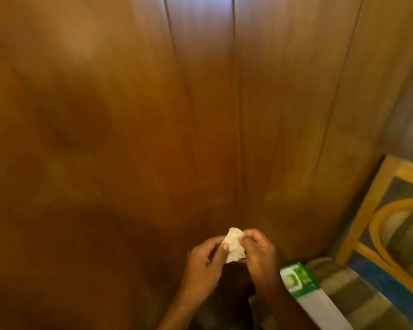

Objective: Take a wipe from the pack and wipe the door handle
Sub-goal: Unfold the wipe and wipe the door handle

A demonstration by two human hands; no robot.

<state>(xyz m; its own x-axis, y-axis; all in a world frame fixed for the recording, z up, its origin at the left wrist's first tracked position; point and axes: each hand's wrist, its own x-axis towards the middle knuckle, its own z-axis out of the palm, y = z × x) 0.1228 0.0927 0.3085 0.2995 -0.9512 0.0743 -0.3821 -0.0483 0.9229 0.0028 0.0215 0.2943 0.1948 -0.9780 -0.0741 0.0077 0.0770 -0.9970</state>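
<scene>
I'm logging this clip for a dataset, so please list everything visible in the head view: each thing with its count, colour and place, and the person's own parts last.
wipe: one, off-white, crumpled, held up between both hands in front of the wood, low centre.
pack: one, green and white, lower right, lying on the striped cushion.
striped cushion: one, grey and beige bands, bottom right corner.
chair frame: one, light yellow wood with a curved piece, right edge.
wooden panelling: brown, with vertical grooves, fills most of the view; no door handle can be made out.
left hand: one, pinching the wipe's left side.
right hand: one, fingers gripping the wipe's right side.
</scene>
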